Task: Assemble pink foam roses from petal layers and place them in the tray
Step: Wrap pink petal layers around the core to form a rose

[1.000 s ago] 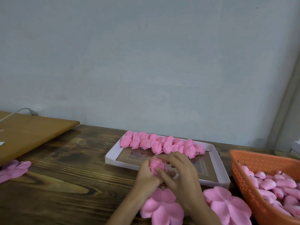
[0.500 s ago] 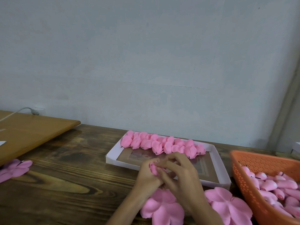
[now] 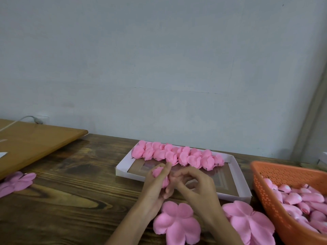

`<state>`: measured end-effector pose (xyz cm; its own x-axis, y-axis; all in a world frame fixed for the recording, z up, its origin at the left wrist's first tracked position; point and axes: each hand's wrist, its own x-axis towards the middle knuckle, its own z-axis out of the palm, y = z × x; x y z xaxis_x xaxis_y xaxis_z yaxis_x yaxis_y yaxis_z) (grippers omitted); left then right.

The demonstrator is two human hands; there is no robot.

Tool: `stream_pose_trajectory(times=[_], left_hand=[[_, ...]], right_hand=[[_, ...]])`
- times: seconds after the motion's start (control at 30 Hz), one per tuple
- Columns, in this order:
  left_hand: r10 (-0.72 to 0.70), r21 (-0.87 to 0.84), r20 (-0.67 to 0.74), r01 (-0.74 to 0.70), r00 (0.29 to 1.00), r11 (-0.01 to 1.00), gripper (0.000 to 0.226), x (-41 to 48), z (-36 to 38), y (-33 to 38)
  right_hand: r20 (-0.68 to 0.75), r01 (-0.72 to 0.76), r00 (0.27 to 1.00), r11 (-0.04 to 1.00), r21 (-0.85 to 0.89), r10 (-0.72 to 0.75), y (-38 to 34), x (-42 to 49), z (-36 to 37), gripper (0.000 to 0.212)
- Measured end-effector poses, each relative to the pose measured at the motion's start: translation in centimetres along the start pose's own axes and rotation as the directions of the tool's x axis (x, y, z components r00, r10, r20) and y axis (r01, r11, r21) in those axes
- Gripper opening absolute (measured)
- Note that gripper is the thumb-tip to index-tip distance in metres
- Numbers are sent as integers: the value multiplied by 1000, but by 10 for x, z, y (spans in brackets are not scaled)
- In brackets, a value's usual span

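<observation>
Tray [image 3: 238,175] sitting mid-counter [image 3: 74,188]. Roses [image 3: 177,154] lying in a row along tray's far edge. Basket [image 3: 283,167] holding buds [image 3: 292,198] sitting right of tray. Petal layers [image 3: 177,225] lying before tray. Board [image 3: 35,142] lying far left of tray.

Two bare hands, left hand [image 3: 155,185] and right hand [image 3: 198,186], slender fingers, bare wrists, left forearm [image 3: 131,225] and right forearm [image 3: 221,227] uncovered up to the near edge of view.

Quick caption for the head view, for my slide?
Left hand grips a pink rose, right hand beside it, before a tray with roses.
</observation>
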<state>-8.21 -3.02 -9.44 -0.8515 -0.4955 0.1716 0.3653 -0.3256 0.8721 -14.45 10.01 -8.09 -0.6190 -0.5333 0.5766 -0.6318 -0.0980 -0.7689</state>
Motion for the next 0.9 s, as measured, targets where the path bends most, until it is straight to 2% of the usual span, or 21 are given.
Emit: stream_pose_trajectory(times=[0.13, 0.4, 0.5, 0.63, 0.9], left_hand=[[-63, -18, -86, 62, 994, 998, 56, 1, 1, 0], [-199, -192, -105, 176, 974, 965, 73, 7, -4, -6], [-215, -201, -109, 190, 970, 961, 74, 6, -3, -7], [-218, -207, -133, 188, 967, 960, 74, 6, -3, -5], [-156, -102, -139, 143, 978, 985, 69, 5, -2, -8]], right_hand=[[2, 30, 1000, 996, -81, -30, 3, -1, 4, 15], [29, 80, 997, 989, -128, -77, -2, -2, 7, 25], [51, 131, 991, 980, -148, -125, -3, -5, 11, 22], [14, 129, 992, 984, -124, -128, -3, -5, 13, 21], [-7, 154, 987, 972, -175, -158, -1, -6, 15, 22]])
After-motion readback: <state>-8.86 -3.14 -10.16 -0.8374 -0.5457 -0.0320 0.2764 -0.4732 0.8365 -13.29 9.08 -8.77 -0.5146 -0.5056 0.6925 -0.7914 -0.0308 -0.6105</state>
